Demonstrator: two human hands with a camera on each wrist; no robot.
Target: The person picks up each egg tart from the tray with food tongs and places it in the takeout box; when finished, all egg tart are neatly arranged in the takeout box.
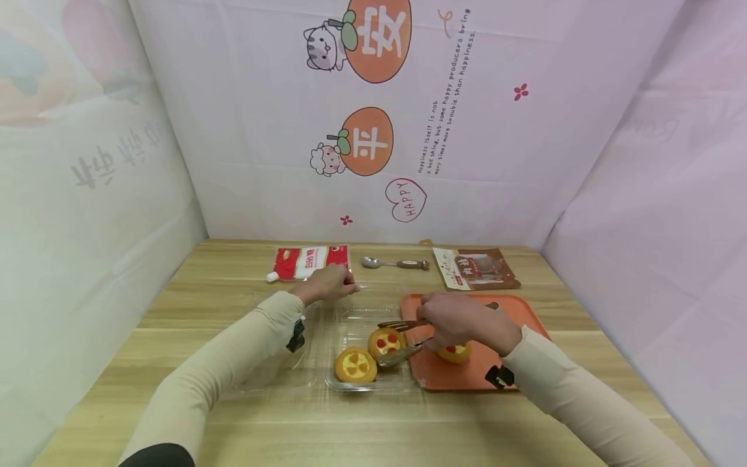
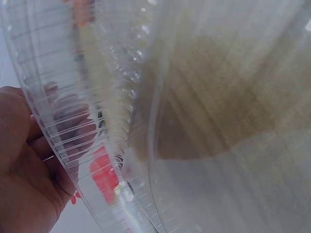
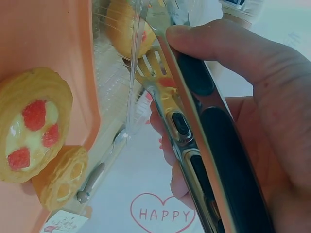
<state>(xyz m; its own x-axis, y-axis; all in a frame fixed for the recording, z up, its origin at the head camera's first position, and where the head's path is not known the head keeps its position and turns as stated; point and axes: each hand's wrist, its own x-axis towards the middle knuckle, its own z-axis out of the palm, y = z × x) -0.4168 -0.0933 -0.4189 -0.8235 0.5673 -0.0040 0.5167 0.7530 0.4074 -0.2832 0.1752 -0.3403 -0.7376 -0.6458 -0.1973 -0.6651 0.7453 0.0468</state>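
My right hand grips metal food tongs with dark handle inserts. Their two ends, one slotted, lie on either side of a tart topped with red fruit. That tart sits in a clear plastic container, beside a tart with yellow pieces. At the container's back edge my left hand holds the clear plastic, its curled fingers showing through the ribbed rim. On the orange tray lie a red-fruit tart and a yellow-topped tart, partly hidden by my right hand in the head view.
Behind the container lie a red and white packet with a spout and a spoon. A brown snack bag lies behind the tray. Printed white cloth walls enclose the wooden table at the back and sides.
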